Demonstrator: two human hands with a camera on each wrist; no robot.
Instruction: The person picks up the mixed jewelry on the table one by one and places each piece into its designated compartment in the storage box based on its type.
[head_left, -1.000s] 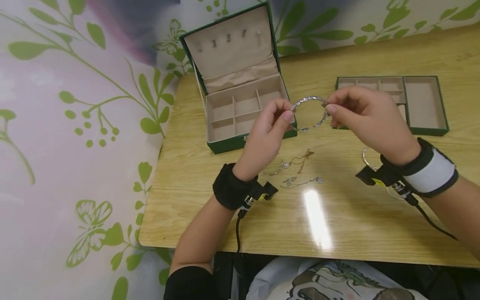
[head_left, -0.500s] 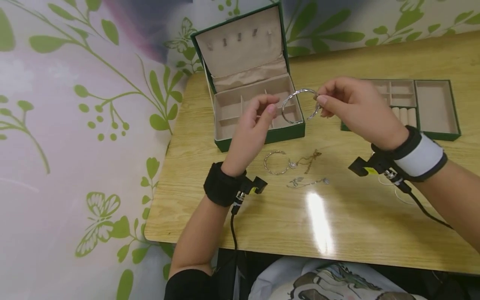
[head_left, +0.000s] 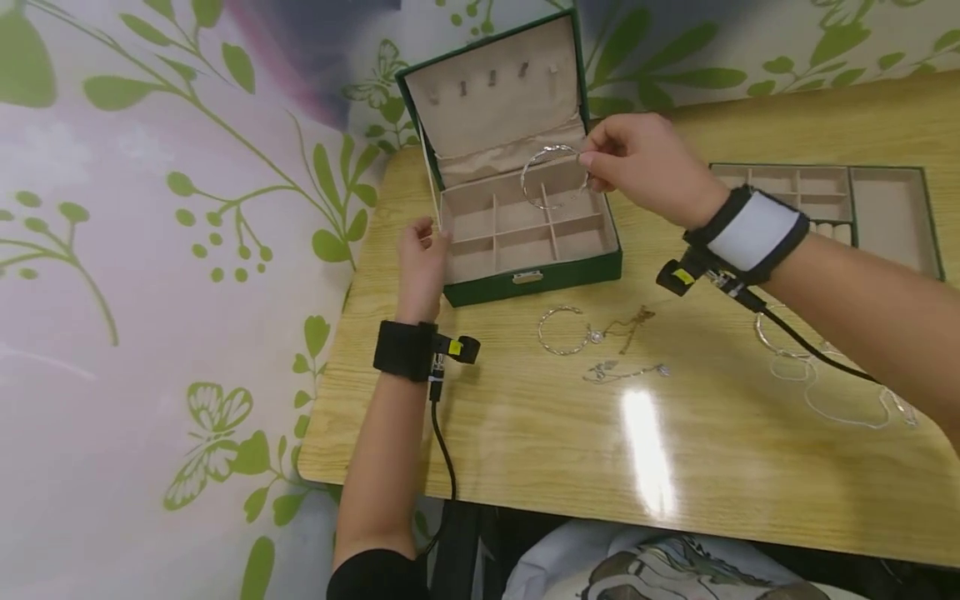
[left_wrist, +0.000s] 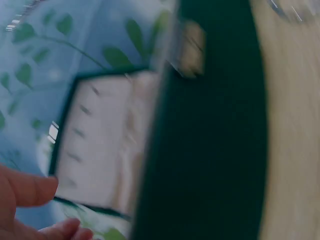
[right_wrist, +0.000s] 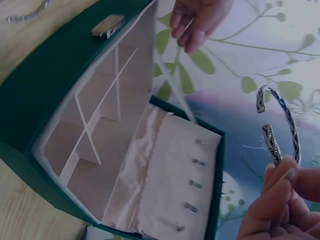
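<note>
My right hand (head_left: pixel 637 162) pinches a silver open cuff bracelet (head_left: pixel 553 176) and holds it in the air over the back compartments of an open green jewellery box (head_left: pixel 525 283). In the right wrist view the bracelet (right_wrist: pixel 280 122) stands above my fingertips (right_wrist: pixel 272 192), with the box's beige lining (right_wrist: pixel 165 170) below. My left hand (head_left: pixel 422 260) rests against the box's left side with fingers relaxed; its fingers (left_wrist: pixel 30 192) show at the left wrist view's lower left edge, beside the blurred box (left_wrist: pixel 210 150).
On the wooden table (head_left: pixel 525 433) lie another silver bangle (head_left: pixel 564 330), a thin chain (head_left: pixel 626 325) and a small pendant chain (head_left: pixel 622 371). A green divided tray (head_left: pixel 885 208) sits at the right, with a bangle and chain (head_left: pixel 825 383) near it. A leaf-patterned wall (head_left: pixel 150 250) borders the left.
My right hand has carried the bracelet up and left over the box. My left hand let go of it and dropped to the box's left side.
</note>
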